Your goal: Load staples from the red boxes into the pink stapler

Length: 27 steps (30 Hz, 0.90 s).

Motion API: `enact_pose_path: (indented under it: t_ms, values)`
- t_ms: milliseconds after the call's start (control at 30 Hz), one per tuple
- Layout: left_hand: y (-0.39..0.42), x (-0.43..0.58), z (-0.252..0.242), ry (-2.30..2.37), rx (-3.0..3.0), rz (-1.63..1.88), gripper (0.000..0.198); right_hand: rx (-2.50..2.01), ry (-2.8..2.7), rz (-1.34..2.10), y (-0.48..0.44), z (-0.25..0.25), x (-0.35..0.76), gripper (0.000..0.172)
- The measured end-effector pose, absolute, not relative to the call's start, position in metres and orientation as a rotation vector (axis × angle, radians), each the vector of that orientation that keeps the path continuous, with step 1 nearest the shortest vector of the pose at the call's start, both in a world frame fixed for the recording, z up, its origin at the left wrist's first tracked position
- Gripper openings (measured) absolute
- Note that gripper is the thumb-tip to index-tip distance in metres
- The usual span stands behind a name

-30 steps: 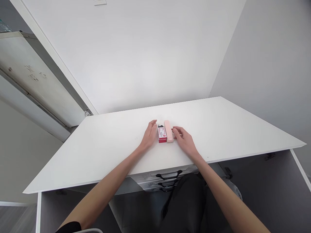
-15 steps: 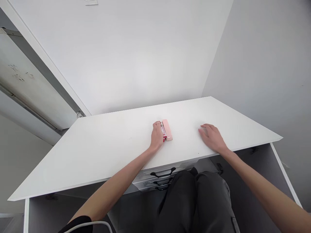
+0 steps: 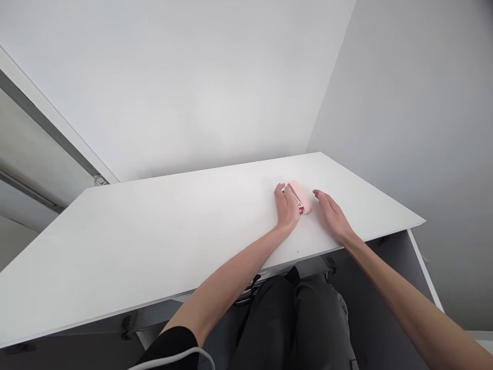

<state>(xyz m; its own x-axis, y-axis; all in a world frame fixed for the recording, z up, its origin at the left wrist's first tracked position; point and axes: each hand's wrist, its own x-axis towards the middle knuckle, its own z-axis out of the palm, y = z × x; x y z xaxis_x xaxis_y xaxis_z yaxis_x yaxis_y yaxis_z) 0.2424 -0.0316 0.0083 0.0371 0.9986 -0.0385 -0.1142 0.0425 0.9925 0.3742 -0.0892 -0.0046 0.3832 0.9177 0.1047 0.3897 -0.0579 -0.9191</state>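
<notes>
My left hand (image 3: 287, 208) is curled around the left side of a small red-and-white box (image 3: 301, 208) on the white desktop, covering most of it. A pink stapler-like object (image 3: 299, 193) lies against the right side of the box, rounded and long. Something dark shows between my left fingers, too small to name. To the right, my right hand (image 3: 334, 216) rests edge-down on the desktop with its fingers stretched out and its palm turned toward the pink object. A narrow gap separates the two, and nothing is in that hand.
The white desktop (image 3: 154, 231) ends at a front edge above my legs (image 3: 304, 318). A white wall (image 3: 215, 92) stands behind it and a grey wall (image 3: 416, 118) to the right. A thin wire (image 3: 100, 180) sits at the back left corner. A white cable (image 3: 173, 358) crosses my left sleeve.
My left hand has slid right across the desktop, with the box and pink object moving along. The right hand has turned its palm inward, and the gap between the hands has narrowed. The view has shifted.
</notes>
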Motion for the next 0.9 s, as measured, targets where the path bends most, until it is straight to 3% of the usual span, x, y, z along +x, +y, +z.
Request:
enact_pose_path:
  t_ms: [300,533,733,900]
  values:
    - [-0.011,0.274,0.004,0.94,0.99,1.099,0.052,-1.514,-0.901,0.541,-0.047,-0.024,0.385,0.068]
    - [0.018,0.188,0.004,1.118,1.148,1.279,0.034,-1.662,-0.842,0.297,-0.072,-0.016,0.372,0.058]
    - [0.038,0.047,0.012,1.312,1.135,1.411,0.023,-1.465,-1.463,-0.144,-0.099,-0.001,0.32,0.049]
    - [0.012,-0.016,0.017,1.387,1.23,1.394,0.014,-1.262,-1.863,-0.049,-0.081,-0.003,0.253,0.046]
